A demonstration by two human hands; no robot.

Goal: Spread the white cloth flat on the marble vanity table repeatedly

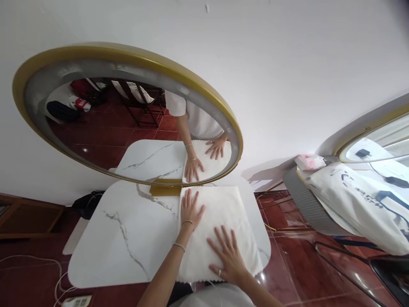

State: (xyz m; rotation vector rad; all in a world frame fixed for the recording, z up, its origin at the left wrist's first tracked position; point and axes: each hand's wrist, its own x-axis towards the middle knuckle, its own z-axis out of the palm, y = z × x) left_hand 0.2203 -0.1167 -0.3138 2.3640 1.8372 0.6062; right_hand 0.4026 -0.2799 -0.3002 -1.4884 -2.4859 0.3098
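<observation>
White cloth (225, 209), just one, is pressed by left hand (189, 211) and right hand (230, 258), fingers spread, nothing gripped; table's (92, 251) near edge reached, room open leftward.

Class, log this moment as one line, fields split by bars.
Left hand: palm down on wavy-edged white cloth | right hand: palm down, same cloth | under cloth: marble-patterned table | beyond: gold-framed mirror

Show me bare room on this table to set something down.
The widest free patch of the table lies between its left edge and the white cloth; a narrower strip borders the cloth's right side. Crowded: the cloth, under left hand and right hand, and the back by the mirror.
</observation>
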